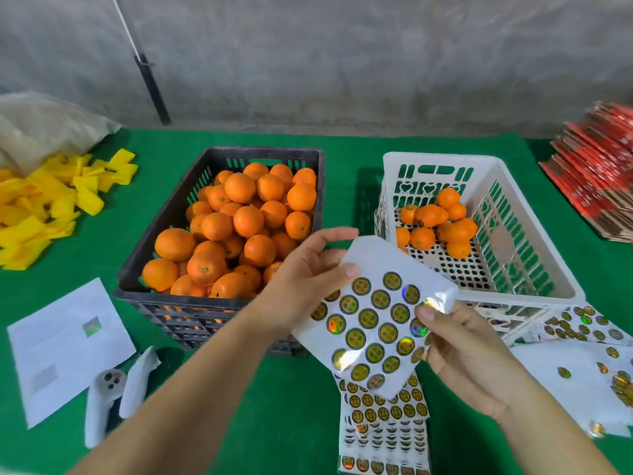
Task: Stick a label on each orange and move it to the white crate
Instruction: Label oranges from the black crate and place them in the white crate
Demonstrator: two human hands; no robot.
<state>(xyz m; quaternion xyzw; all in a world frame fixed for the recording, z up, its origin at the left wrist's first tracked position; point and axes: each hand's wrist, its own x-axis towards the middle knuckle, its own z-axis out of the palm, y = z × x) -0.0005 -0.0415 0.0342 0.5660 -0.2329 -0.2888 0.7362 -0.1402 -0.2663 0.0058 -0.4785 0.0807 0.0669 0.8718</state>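
1. My left hand (301, 286) pinches the white sheet of round gold holographic labels (375, 323) at its 10 o'clock edge, thumb on the printed face and the other fingers behind it.
2. My right hand (459, 351) holds the same sheet at its 3 o'clock edge, thumb tip pressed on a label near the curled-up corner.
3. The sheet hangs above the green felt table (301, 416), tilted; its long axis runs from 11 o'clock down to 5 o'clock, label side facing me.
4. The black slotted plastic crate heaped with oranges (226, 231) stands at 10 o'clock from the sheet, just behind my left hand.
5. The white slotted plastic crate (527, 234) sits at 2 o'clock, tipped up on its near side, with a small cluster of labelled oranges (435, 224) gathered toward its far left corner.
6. A stack of further label sheets (383, 430) lies flat at 6 o'clock beneath the held one; looser, partly used sheets (579, 341) spread at 4 o'clock.
7. Yellow foam pieces (44, 204) pile at 9 o'clock, and a white paper sheet (65, 347) lies at 8 o'clock.
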